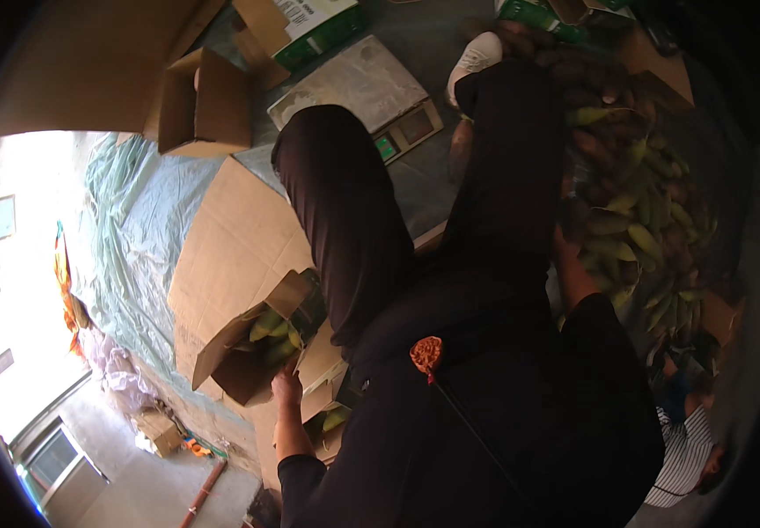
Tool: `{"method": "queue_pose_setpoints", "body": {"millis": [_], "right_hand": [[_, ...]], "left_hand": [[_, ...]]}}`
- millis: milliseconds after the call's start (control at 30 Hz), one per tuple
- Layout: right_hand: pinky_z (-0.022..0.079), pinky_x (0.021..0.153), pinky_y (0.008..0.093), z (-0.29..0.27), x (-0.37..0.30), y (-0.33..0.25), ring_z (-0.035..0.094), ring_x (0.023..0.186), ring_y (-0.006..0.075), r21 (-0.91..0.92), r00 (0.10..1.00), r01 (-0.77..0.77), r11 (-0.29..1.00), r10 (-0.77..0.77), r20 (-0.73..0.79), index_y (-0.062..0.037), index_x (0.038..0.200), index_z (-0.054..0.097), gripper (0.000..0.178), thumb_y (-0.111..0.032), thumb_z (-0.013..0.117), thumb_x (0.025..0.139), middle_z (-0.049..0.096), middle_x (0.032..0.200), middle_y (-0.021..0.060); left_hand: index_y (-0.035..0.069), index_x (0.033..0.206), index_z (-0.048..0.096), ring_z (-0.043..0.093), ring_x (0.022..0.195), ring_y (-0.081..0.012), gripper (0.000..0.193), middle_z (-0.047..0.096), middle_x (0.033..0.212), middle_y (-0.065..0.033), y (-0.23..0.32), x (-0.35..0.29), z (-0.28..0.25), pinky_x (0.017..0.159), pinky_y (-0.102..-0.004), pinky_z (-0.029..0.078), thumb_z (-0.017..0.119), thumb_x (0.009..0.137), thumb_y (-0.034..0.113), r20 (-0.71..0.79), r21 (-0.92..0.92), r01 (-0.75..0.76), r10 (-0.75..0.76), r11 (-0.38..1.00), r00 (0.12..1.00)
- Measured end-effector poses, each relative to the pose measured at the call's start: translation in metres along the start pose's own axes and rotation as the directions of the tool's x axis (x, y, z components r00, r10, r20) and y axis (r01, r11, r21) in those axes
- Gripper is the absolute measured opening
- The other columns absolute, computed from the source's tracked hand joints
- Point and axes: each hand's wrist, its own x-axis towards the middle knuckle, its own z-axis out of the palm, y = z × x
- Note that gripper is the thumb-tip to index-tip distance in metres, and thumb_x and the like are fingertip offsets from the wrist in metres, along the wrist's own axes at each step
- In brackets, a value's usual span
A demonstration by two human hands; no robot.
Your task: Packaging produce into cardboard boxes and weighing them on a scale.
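Note:
My left hand [286,387] is closed on the near edge of an open cardboard box [241,375] beside my left thigh. Inside this box lie several long yellow-green fruits [267,326], mango-like in shape. My right forearm [575,275] reaches down past the outer side of my right thigh. Its hand is mostly hidden there, so its fingers do not show. Next to it spreads a heap of similar green fruits [642,238]. Dark reddish-brown, oblong produce [593,150] lies at the heap's far end.
Ahead of my knees sits a flat weighing scale [367,84] with a lit green display. A small open carton [208,110] stands at the far left. Flat cardboard [230,233] and clear plastic sheeting [129,211] cover the left floor. Another fruit box [331,422] is near my left elbow.

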Motion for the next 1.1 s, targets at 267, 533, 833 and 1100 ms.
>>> {"method": "queue_pose_setpoints", "body": {"millis": [267, 533, 833, 1100], "right_hand": [[0.047, 0.068, 0.045, -0.076, 0.053, -0.161, 0.063, 0.078, 0.0354, 0.383, 0.52, -0.321, 0.866, -0.176, 0.836, 0.0, 0.08, 0.065, 0.043, -0.039, 0.047, 0.083, 0.065, 0.083, 0.019], [0.046, 0.073, 0.0459, -0.063, 0.034, -0.16, 0.06, 0.085, 0.0385, 0.509, 0.646, -0.335, 0.793, -0.2, 0.737, -0.0041, 0.087, 0.065, 0.034, -0.03, 0.043, 0.087, 0.064, 0.09, 0.0189], [0.047, 0.075, 0.0416, -0.035, 0.02, -0.151, 0.061, 0.081, 0.0303, 0.434, 0.55, 0.265, 0.861, -0.505, 0.665, -0.0102, 0.081, 0.063, 0.02, -0.026, 0.051, 0.083, 0.06, 0.078, 0.0076], [0.048, 0.052, 0.0357, -0.031, 0.057, -0.169, 0.06, 0.057, 0.0247, 0.751, 0.794, -0.415, 0.513, -0.199, 0.575, -0.0067, 0.077, 0.06, 0.012, -0.018, 0.056, 0.077, 0.061, 0.069, 0.0066]], "left_hand": [[0.021, 0.1, 0.069, 0.063, 0.072, -0.0368, 0.028, 0.065, 0.076, -0.0158, -0.035, -0.064, 0.014, 0.066, -0.0458, 0.051, 0.066, 0.073, 0.015, 0.083, 0.085, 0.028, -0.035, 0.996, 0.996], [0.011, 0.107, 0.064, 0.061, 0.088, -0.0329, 0.029, 0.064, 0.093, -0.0169, -0.003, -0.043, 0.007, 0.078, -0.0428, 0.048, 0.056, 0.079, 0.016, 0.196, 0.059, 0.061, -0.071, 0.996, 0.978], [0.008, 0.112, 0.06, 0.056, 0.098, -0.031, 0.034, 0.06, 0.105, -0.0161, 0.023, 0.03, -0.082, 0.083, -0.0445, 0.044, 0.053, 0.083, 0.025, -0.146, -0.154, -0.004, -0.019, 0.988, 0.989], [0.006, 0.117, 0.056, 0.051, 0.108, -0.0292, 0.041, 0.056, 0.115, -0.0153, 0.04, 0.057, -0.174, 0.088, -0.0461, 0.04, 0.051, 0.086, 0.032, -0.414, -0.319, -0.041, -0.1, 0.947, 0.905]]}}
